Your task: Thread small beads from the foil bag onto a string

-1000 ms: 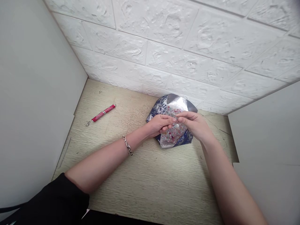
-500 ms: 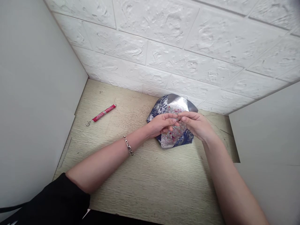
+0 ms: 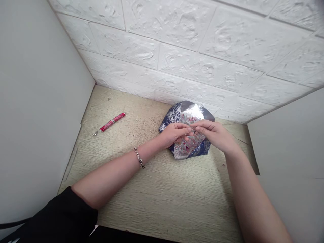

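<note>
One tray (image 3: 193, 110), on the table (image 3: 164, 199) by the wall (image 3: 177, 44): silver inside, blue-and-silver patterned sides, angular outline. Beads (image 3: 186, 145) in it, too many to count: small, pink, red and pale. Hands, two, above the tray: left hand (image 3: 174, 135) and right hand (image 3: 215, 133), each with thumb and forefinger nearly closed; any held item cannot be told. One red stick (image 3: 112, 122); one bracelet (image 3: 139, 158), left wrist.
</note>
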{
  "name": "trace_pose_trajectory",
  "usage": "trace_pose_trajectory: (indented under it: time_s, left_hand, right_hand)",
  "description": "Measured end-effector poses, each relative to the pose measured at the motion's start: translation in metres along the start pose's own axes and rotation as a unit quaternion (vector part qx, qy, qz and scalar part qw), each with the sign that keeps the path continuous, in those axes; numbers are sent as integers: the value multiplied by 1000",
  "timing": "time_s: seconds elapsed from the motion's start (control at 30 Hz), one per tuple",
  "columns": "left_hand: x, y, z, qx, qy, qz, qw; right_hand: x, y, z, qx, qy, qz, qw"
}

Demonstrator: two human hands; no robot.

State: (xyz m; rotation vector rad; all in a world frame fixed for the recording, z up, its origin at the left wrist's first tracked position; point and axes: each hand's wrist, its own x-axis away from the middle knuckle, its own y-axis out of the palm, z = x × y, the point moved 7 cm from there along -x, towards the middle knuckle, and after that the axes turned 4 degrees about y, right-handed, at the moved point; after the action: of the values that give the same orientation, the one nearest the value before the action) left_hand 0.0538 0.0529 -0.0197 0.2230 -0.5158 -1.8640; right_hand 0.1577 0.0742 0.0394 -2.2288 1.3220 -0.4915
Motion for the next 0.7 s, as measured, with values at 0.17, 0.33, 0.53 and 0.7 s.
trace_pose_trajectory:
  time_s: [0.17,0.33,0.53,0.7]
  left_hand:
    - [-1,-5,1,-59,16,37,997]
    - [0,-5,2,-82,16,44,996]
    - [0,-6,2,-88,11,48,995]
    - [1,-6,3,-94,6,54,994]
  right_hand:
    - [0,2,1,9,2,-11,1000]
    - [0,3,-2,30,-10,-15,999]
    - [0,4,-3,45,-19,-13,999]
    - [0,5,-4,54,-26,-13,998]
